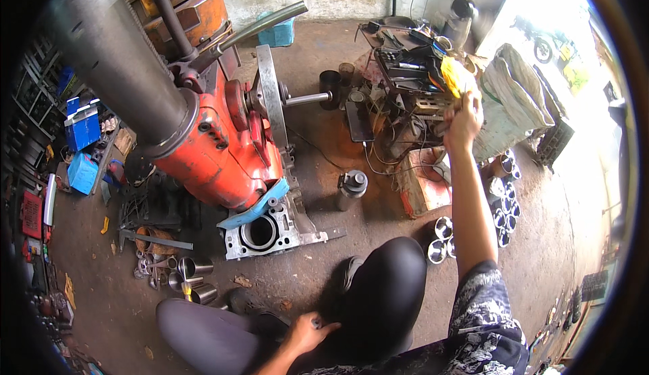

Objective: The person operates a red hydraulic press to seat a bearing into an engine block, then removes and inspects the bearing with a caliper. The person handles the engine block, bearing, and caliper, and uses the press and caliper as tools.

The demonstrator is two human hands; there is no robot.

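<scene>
At upper right, the right hand (465,116) reaches a yellow cloth-like bundle (455,75), grip unclear, best handled clear of nearby tools (410,66); at lower centre, the left hand (304,336) curls round a small dark piece (316,323).

Right hand (465,119) by yellow bundle (455,76)
</scene>
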